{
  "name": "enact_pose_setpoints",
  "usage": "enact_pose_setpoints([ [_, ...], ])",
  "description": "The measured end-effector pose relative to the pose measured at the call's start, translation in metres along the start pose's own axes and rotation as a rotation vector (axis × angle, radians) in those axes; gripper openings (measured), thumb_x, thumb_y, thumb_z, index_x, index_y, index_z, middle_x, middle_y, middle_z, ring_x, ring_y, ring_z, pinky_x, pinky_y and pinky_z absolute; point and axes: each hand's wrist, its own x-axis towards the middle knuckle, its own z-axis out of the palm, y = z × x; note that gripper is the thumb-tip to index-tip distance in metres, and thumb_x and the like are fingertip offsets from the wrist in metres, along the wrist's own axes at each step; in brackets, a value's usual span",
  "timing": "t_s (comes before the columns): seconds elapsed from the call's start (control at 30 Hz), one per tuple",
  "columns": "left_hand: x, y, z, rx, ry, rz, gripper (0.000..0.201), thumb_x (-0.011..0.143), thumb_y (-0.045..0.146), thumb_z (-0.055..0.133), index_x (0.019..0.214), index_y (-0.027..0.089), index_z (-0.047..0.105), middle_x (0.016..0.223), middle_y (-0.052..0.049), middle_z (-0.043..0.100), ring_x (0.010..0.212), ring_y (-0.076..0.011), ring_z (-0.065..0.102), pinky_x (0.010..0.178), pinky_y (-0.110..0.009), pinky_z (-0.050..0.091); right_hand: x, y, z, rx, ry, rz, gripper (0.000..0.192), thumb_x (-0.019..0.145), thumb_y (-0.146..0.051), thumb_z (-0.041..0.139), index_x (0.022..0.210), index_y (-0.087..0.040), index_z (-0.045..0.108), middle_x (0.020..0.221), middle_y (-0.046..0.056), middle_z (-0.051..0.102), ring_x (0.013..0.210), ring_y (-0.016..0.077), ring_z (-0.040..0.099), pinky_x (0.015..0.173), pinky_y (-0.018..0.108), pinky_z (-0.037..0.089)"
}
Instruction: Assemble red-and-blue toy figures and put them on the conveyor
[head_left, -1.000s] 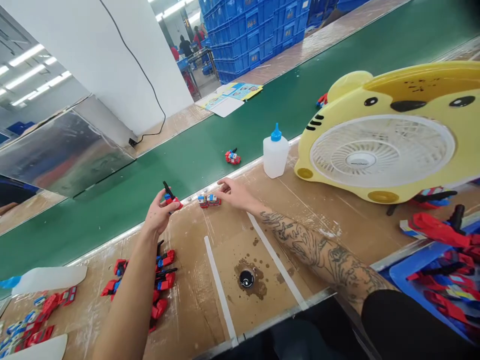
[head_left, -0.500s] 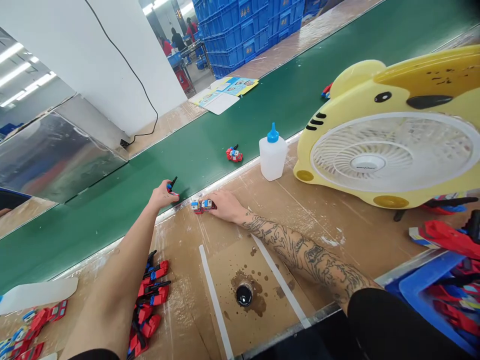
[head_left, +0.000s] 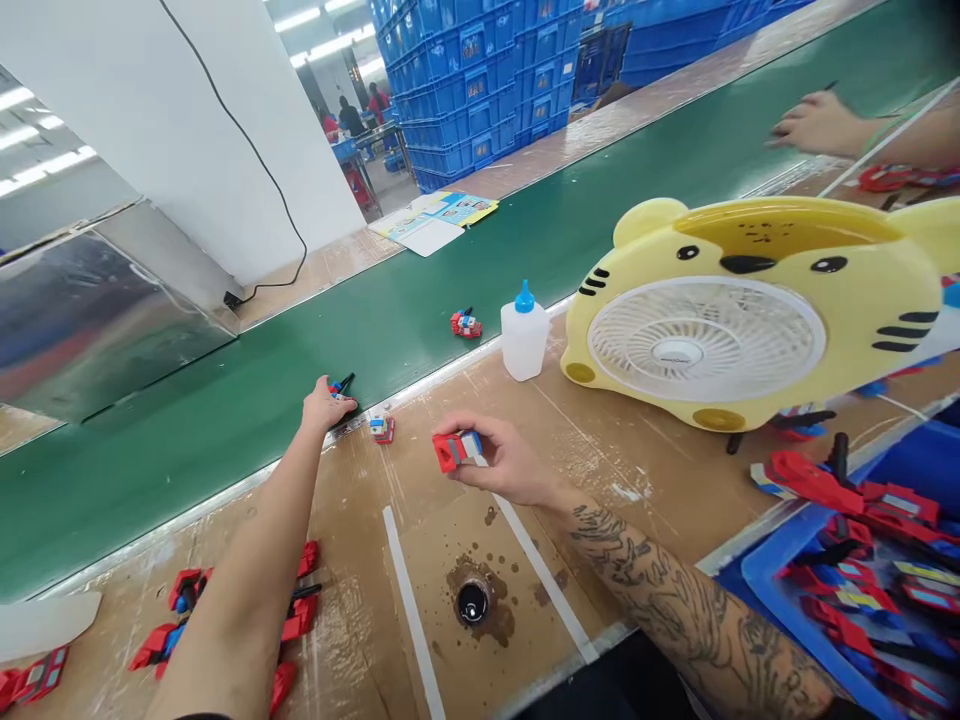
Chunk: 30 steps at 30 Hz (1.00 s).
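My right hand (head_left: 506, 462) is closed around a small red, white and blue plastic toy part (head_left: 450, 453), held above the cardboard-covered table. On the near edge of the green belt, my left hand (head_left: 328, 407) has its fingers round another toy part (head_left: 341, 388), blue with a black peg sticking out; the hand hides most of it. Between the hands, a similar toy part (head_left: 382, 429) stands on the table by the metal strip. Farther along the belt lies a red toy part (head_left: 466, 324) with a black peg. A small round pot of dark liquid (head_left: 472, 603) sits amid wet stains.
A white squeeze bottle (head_left: 524, 340) with a blue cap stands beside a yellow animal-faced fan (head_left: 585, 350). Toy parts fill a blue crate (head_left: 757, 575) at right, and several red ones (head_left: 300, 615) lie by my left forearm. A co-worker's hand (head_left: 821, 125) reaches over the belt.
My right hand has lifted one toy part off the table and drawn it back toward me, leaving the other standing. My left hand stays at the belt's edge. A co-worker's hand has appeared at upper right.
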Motion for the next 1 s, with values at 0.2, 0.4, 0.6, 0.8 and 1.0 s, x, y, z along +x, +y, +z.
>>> enact_pose_setpoints([
  [0.2, -0.004, 0.013, -0.002, 0.026, -0.002, -0.018, 0.089, 0.060, 0.036, 0.083, 0.136, 0.012, 0.044, 0.127, -0.023, 0.061, 0.119, -0.0366, 0.058, 0.094, -0.040, 0.046, -0.031, 0.012, 0.006, 0.050, 0.042, 0.247, 0.052, 0.072, -0.019, 0.073, 0.120, -0.023, 0.056, 0.097, 0.001, 0.060, 0.074, 0.0122, 0.058, 0.068, 0.025, 0.049],
  [0.4, -0.011, 0.022, 0.003, 0.037, 0.004, 0.031, 0.103, 0.068, 0.040, 0.081, 0.150, 0.012, 0.024, 0.130, -0.024, 0.059, 0.118, -0.0327, 0.058, 0.095, -0.036, 0.044, -0.085, 0.021, 0.017, 0.407, 0.325, 0.501, 0.042, 0.081, -0.049, 0.068, 0.115, -0.024, 0.062, 0.090, 0.003, 0.056, 0.065, 0.0121, 0.050, 0.050, 0.020, 0.039],
  [0.6, -0.047, 0.002, -0.042, 0.152, -0.071, 0.204, 0.076, 0.084, 0.047, 0.061, 0.142, 0.004, 0.039, 0.133, -0.026, 0.053, 0.121, -0.0328, 0.054, 0.096, -0.036, 0.043, -0.131, -0.001, 0.011, 0.521, 0.328, 0.605, 0.056, 0.075, -0.051, 0.069, 0.127, -0.032, 0.062, 0.092, 0.005, 0.060, 0.064, 0.0149, 0.052, 0.050, 0.024, 0.043],
  [0.8, -0.160, -0.049, -0.094, 0.419, -0.487, 0.457, 0.034, 0.074, 0.030, 0.067, 0.106, 0.021, 0.069, 0.094, -0.007, 0.071, 0.086, -0.0249, 0.065, 0.078, -0.032, 0.048, -0.150, 0.002, 0.006, 0.405, 0.346, 0.519, 0.060, 0.073, -0.047, 0.077, 0.128, -0.029, 0.063, 0.123, 0.012, 0.064, 0.106, 0.0290, 0.061, 0.088, 0.042, 0.052],
  [1.0, -0.222, -0.067, -0.071, 0.620, -0.561, 0.510, 0.030, 0.073, 0.019, 0.059, 0.101, 0.020, 0.068, 0.102, -0.012, 0.067, 0.096, -0.0285, 0.064, 0.082, -0.035, 0.049, -0.134, 0.005, 0.029, 0.401, 0.291, 0.495, 0.057, 0.064, -0.044, 0.086, 0.114, -0.025, 0.066, 0.110, 0.013, 0.070, 0.101, 0.0280, 0.065, 0.089, 0.042, 0.052],
])
